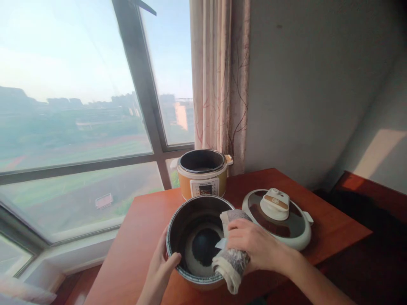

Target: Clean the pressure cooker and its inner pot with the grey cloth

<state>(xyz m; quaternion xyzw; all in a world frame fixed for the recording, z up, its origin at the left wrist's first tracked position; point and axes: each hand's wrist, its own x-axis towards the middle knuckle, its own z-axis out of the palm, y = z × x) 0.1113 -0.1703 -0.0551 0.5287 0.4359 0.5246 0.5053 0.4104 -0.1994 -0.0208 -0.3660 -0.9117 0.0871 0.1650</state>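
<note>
A dark inner pot [190, 254] is tilted toward me above the near part of the table. My left hand [163, 262] grips its left rim, thumb over the edge and fingers round the outside. In my right hand [244, 241] is a bunched grey and cream cloth [233, 264], pressed over the pot's right rim. Part of the cloth hangs down outside the pot. Just behind the pot stands the orange and white pressure cooker base [184, 178], its top uncovered. To the right lies the cooker lid [297, 228], with its white handle knob upward.
The reddish-brown wooden table [127, 254] has a corner at the right [365, 232]. Large windows [79, 106] fill the left side, and a patterned curtain [211, 76] hangs behind the cooker. A grey wall [302, 84] rises at the back right.
</note>
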